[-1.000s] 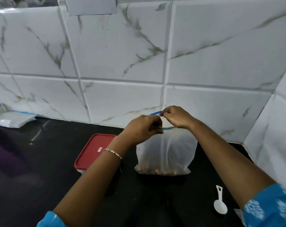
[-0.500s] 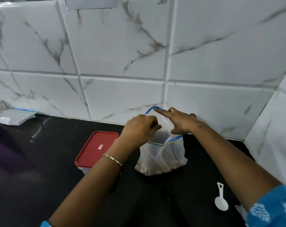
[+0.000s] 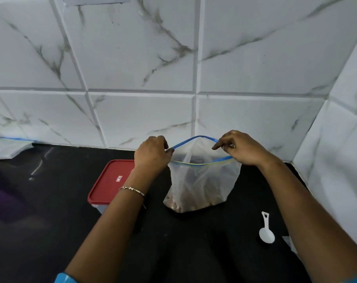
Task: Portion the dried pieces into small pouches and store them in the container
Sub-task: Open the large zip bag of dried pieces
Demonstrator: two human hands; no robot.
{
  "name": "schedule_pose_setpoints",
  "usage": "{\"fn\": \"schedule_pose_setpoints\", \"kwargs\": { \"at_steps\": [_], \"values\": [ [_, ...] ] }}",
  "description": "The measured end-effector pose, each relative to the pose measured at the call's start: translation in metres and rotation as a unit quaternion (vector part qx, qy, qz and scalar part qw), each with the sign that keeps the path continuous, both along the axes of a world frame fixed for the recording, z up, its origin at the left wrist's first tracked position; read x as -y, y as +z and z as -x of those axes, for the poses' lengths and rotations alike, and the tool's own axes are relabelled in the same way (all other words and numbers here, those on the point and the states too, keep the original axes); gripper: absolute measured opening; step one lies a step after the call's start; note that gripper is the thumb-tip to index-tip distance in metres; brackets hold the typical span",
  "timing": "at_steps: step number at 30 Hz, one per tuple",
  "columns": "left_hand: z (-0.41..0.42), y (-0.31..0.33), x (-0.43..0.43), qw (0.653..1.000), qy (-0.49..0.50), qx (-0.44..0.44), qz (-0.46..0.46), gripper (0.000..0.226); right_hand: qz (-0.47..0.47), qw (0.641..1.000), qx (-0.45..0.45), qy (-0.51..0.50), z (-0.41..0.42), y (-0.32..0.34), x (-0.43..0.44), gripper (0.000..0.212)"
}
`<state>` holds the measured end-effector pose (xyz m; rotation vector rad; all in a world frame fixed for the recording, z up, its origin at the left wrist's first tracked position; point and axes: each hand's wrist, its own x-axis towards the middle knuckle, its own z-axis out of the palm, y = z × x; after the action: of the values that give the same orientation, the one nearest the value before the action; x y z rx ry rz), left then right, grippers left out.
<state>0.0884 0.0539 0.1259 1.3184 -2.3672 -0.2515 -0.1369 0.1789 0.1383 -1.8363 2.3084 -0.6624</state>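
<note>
A glossy black countertop [image 3: 51, 231] ran into a corner of white marble-veined wall tiles [image 3: 142, 48], rising behind and along the right side. Toward the back edge stood a translucent zip bag [image 3: 202, 186] with brown dried pieces [image 3: 179, 205] pooled at its bottom. The left hand [image 3: 152, 155] pinched the left end of the blue zip rim, and the right hand [image 3: 241, 148] pinched the right end. A red-lidded container [image 3: 110, 180] sat just left of the bag, a white scoop [image 3: 266, 231] lay near the right edge, and a flat stack of pouches [image 3: 8, 147] rested at the far left corner. Half a second earlier the hands were closer together; the mouth had since been pulled wider open.
</note>
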Motion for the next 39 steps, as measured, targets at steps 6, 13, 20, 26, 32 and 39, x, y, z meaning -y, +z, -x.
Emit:
{"fn": "schedule_pose_setpoints", "kwargs": {
  "at_steps": [6, 13, 20, 26, 32, 39],
  "values": [
    [0.002, -0.006, 0.003, 0.999, -0.022, 0.033, -0.015, 0.024, -0.070, 0.997, -0.018, -0.041, 0.000, -0.008, -0.024, 0.059],
    [-0.001, -0.004, 0.005, 0.952, -0.045, -0.234, -0.193, 0.008, -0.088, 0.993, -0.011, -0.077, -0.018, -0.011, -0.040, 0.084],
    [-0.003, 0.001, 0.000, 0.738, -0.052, -0.501, -0.448, 0.018, 0.238, 0.940, 0.185, -0.158, -0.029, -0.012, -0.029, 0.034],
    [-0.011, -0.006, -0.006, 0.590, -0.038, -0.550, -0.590, 0.024, 0.287, 0.843, 0.391, -0.231, -0.020, -0.030, -0.026, 0.019],
    [-0.008, -0.015, -0.016, 0.521, 0.060, -0.569, -0.633, 0.033, 0.250, 0.788, 0.514, -0.228, -0.034, -0.043, -0.031, 0.013],
    [-0.017, -0.037, -0.004, 0.526, 0.152, -0.552, -0.628, 0.024, 0.160, 0.566, 0.781, -0.211, -0.040, -0.039, -0.039, 0.019]
  ]
}}
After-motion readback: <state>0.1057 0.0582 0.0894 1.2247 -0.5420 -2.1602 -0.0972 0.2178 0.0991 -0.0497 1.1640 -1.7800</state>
